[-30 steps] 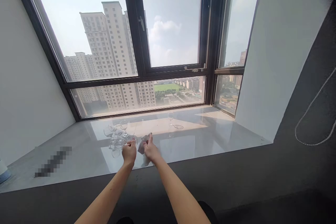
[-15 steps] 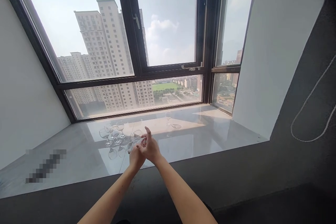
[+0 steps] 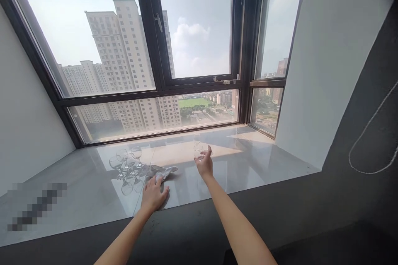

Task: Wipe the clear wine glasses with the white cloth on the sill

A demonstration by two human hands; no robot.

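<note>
My left hand lies low over the windowsill with its fingers spread and thumb apart, fingertips touching a crumpled grey-white cloth. Farther right, my right hand is held above the sill with its fingers curled round a clear wine glass, which is faint against the glare. Just behind those fingers stands another clear glass, partly lost in the bright light. To the left of the cloth, several stemmed wine glasses stand upright in a close group.
The glossy tiled windowsill ends at a front edge near my wrists. Dark window frames rise behind it. A white wall bounds the right side, and a beaded cord hangs farther right. A blurred patch covers the sill's left end.
My hands were together at the cloth and a glass; they have parted. My left hand has lowered the cloth to the sill, and my right hand has moved right toward the standing glass.
</note>
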